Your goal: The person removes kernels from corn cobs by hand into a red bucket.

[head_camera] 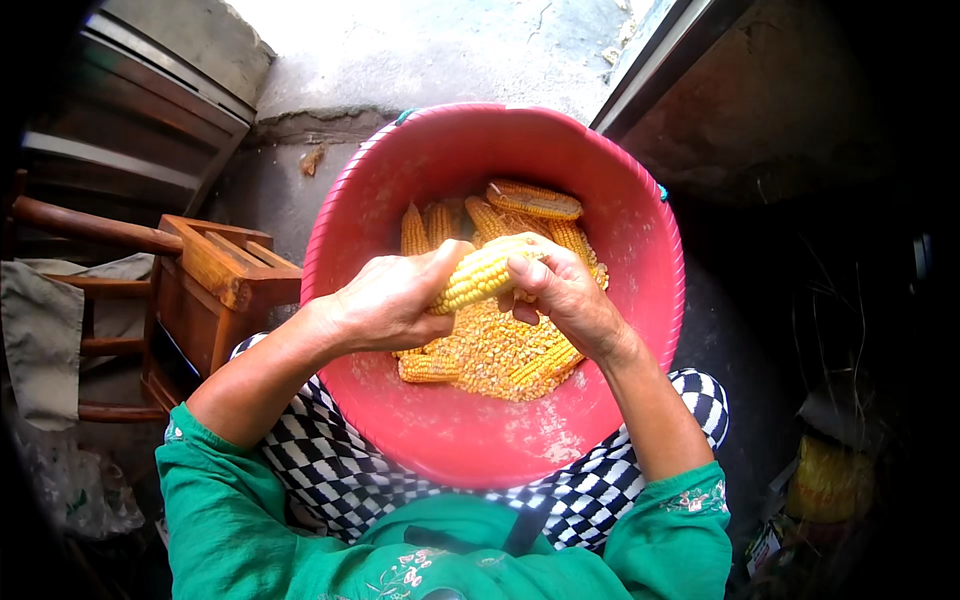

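Note:
An ear of yellow corn [480,277] is held in both hands above a large red plastic basin [480,442]. My left hand [401,296] wraps around its lower left part. My right hand [562,289] grips the upper right end, with the thumb pressed on the kernels. Beneath the hands, loose corn kernels [487,352] are heaped on the basin's bottom. More whole ears lie among them, such as a corn ear [534,199] at the far side and a corn ear [429,368] near the left. The hands hide part of the pile.
The basin stands between my knees, in checked trousers [322,457]. On the left is a wooden chair [225,270] with a grey cloth [37,345] over it. A metal door [135,127] and a bright doorway threshold [420,67] lie ahead. A yellow bag [832,480] sits in shadow at right.

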### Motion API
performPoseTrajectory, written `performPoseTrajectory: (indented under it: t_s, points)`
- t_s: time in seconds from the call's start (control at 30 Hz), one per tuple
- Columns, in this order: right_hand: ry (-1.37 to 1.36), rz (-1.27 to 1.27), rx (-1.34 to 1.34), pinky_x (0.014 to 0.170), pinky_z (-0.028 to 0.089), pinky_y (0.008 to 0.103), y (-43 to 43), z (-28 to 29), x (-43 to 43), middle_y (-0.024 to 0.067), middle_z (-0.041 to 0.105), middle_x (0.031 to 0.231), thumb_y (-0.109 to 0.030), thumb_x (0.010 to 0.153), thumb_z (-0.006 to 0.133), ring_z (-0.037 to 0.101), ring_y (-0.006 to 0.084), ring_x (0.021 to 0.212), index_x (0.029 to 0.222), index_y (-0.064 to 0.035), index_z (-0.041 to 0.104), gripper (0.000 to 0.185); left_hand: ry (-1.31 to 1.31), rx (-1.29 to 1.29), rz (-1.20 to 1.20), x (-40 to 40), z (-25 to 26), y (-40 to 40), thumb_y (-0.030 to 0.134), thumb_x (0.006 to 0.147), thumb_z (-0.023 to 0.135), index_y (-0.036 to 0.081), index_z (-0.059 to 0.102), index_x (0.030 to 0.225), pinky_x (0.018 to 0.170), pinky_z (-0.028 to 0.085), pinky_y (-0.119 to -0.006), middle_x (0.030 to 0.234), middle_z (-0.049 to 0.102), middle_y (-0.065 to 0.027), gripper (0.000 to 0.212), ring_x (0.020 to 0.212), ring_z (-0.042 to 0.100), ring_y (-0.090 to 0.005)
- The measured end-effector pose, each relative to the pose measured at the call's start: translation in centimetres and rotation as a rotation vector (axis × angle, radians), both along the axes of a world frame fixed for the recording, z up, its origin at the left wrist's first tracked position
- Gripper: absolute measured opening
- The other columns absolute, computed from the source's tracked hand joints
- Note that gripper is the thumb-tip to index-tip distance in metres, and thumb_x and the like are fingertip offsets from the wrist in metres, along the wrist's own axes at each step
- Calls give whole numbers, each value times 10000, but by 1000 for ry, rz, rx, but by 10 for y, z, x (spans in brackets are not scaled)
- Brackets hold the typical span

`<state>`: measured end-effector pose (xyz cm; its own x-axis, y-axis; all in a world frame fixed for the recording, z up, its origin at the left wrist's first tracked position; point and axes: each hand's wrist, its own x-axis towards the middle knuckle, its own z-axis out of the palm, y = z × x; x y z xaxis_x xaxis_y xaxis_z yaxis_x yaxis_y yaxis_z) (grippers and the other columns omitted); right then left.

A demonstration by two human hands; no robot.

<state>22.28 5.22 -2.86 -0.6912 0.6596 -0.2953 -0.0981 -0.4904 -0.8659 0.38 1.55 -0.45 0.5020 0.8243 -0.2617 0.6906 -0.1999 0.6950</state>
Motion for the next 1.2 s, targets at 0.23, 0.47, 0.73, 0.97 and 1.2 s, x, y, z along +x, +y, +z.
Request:
performPoseTrajectory:
  t_s: [0.23, 0.47, 0.73, 0.97, 1.2]
  points:
    - [-11, 71, -16, 544, 375, 180, 1, 5, 4, 27, 578, 809, -282, 905, 596, 479, 49, 642, 1187, 9, 544, 409, -30, -200, -8, -5, 0, 2, 134, 726, 597, 25, 389, 1091, 635, 454, -488, 748, 594, -242, 435, 734, 604, -432]
    - [55, 5, -73, 589, 414, 197, -5, 1, 3, 12, 576, 860, -223, 871, 628, 504, 53, 690, 1228, 2, 519, 436, -25, -160, 26, -5, 3, 1, 147, 722, 593, 10, 387, 1076, 649, 462, -495, 782, 602, -263, 433, 744, 609, -433]
    - [-129, -27, 41, 492, 354, 161, -5, 1, -4, -18, 560, 769, -324, 853, 666, 477, 28, 576, 1033, -46, 566, 346, 136, -216, 4, 6, 7, 0, 151, 735, 618, -10, 375, 1188, 669, 471, -463, 833, 599, -260, 538, 793, 621, -408]
    - [-25, 20, -25, 558, 394, 180, -3, 2, 1, -13, 561, 832, -270, 853, 677, 486, 28, 662, 1123, -23, 548, 388, 23, -336, 19, 3, 10, 3, 151, 735, 609, -22, 387, 1134, 631, 468, -429, 780, 590, -251, 488, 715, 625, -376]
    - [-16, -183, -16, 605, 413, 200, -15, -2, -13, -2, 548, 865, -243, 807, 702, 486, 55, 705, 1147, -4, 518, 455, 0, -279, 67, 3, 7, 1, 165, 741, 599, -27, 385, 1122, 630, 464, -455, 755, 593, -254, 477, 705, 621, -403]
